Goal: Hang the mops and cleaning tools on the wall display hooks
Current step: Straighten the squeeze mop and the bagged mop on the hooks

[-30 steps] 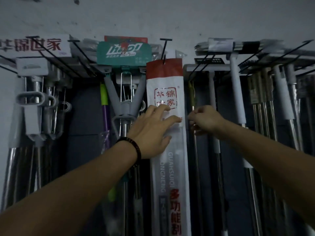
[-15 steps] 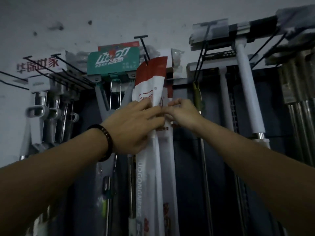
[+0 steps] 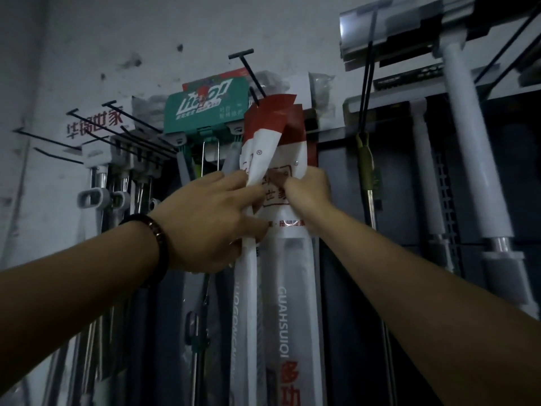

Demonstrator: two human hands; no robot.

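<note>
Two long white packaged cleaning tools with red tops hang from a black T-ended wall hook [image 3: 247,68]. The front package [image 3: 254,159] is twisted edge-on. The rear package [image 3: 295,259] faces me with red lettering. My left hand [image 3: 210,227], a dark bead bracelet on its wrist, pinches the front package at mid height. My right hand [image 3: 307,194] grips the rear package's printed panel from the right.
A green-labelled squeeze mop [image 3: 205,106] hangs just left of the packages. Several black empty hook rods [image 3: 96,124] and grey-handled mops [image 3: 96,194] fill the far left. White-handled flat mops [image 3: 474,159] hang at the right. The grey wall [image 3: 175,24] is above.
The view has moved closer and tilted upward. My left hand went from flat on the package to gripping it. The front package twisted edge-on, uncovering a second one behind, which my right hand now holds.
</note>
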